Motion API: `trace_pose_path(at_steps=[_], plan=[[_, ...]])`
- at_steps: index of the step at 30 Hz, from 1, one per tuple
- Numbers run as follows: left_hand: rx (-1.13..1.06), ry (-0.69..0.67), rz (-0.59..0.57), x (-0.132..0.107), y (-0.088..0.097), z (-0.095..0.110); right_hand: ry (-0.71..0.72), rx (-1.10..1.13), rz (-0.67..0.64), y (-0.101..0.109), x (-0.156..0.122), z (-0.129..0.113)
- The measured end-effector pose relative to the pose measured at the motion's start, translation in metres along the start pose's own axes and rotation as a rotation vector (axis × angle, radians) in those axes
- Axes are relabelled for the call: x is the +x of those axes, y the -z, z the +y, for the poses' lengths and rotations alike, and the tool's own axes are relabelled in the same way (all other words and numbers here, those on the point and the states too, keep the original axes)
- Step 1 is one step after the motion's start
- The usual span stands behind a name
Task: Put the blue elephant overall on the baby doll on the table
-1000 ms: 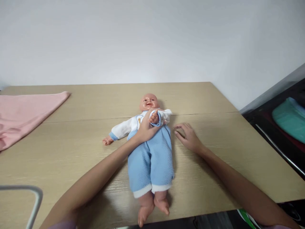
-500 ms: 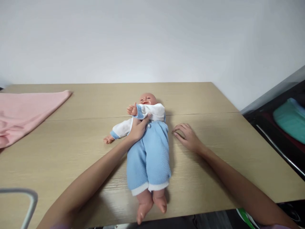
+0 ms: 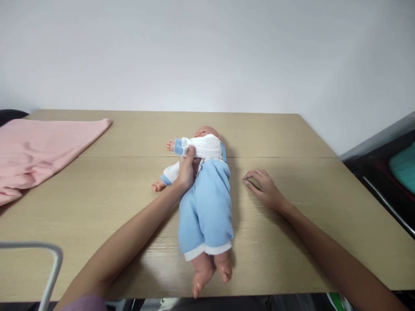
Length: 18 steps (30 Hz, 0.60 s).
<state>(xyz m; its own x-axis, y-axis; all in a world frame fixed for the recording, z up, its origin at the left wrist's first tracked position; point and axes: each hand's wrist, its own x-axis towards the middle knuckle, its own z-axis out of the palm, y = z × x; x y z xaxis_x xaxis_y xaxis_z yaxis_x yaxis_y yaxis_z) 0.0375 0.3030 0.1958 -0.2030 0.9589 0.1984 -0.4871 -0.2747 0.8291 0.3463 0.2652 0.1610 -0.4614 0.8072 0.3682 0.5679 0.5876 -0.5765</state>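
Note:
A baby doll [image 3: 205, 194] in a white and light-blue outfit lies on the table, head toward the wall and feet toward me. Its body is rolled partly to the left. One sleeved doll arm [image 3: 204, 147] crosses over the chest and hides much of the face; the other lies out to the left on the tabletop. My left hand [image 3: 187, 170] grips the doll at its chest, thumb up near the crossing sleeve, its other fingers mostly hidden. To the right of the doll, my right hand [image 3: 262, 188] rests on the table, loosely curled with nothing in it.
A pink cloth [image 3: 48, 151] is spread, partly wrinkled, at the table's left side. A bent pale metal tube [image 3: 53, 263] rises at the lower left. Beyond the right edge of the wooden table [image 3: 308, 138] are dark furniture and a teal item [image 3: 403, 166]. A white wall stands behind.
The doll has rolled further left, its upper arm now covering more of the face. My left hand has moved with it. The view has shifted slightly; my right hand keeps its pose.

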Motion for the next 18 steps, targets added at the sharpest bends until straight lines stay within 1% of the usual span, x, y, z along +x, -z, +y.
trace_pose_path(at_steps=[4, 9, 12, 15, 18], plan=[[-0.06, 0.052, -0.005, 0.0, 0.001, 0.006, 0.006, -0.005, 0.002, 0.0, 0.001, 0.0], [-0.097, 0.114, 0.011, 0.004, 0.014, 0.006, 0.003, -0.004, 0.008, -0.002, 0.0, 0.002], [-0.126, 0.151, 0.0, 0.007, 0.022, 0.007, 0.002, 0.006, 0.015, -0.003, -0.001, 0.004], [-0.131, 0.126, -0.01, 0.008, 0.026, 0.008, 0.003, 0.012, 0.024, -0.003, -0.001, 0.005], [-0.096, 0.093, -0.045, 0.009, 0.029, 0.009, 0.003, 0.013, 0.027, -0.002, 0.0, 0.004]])
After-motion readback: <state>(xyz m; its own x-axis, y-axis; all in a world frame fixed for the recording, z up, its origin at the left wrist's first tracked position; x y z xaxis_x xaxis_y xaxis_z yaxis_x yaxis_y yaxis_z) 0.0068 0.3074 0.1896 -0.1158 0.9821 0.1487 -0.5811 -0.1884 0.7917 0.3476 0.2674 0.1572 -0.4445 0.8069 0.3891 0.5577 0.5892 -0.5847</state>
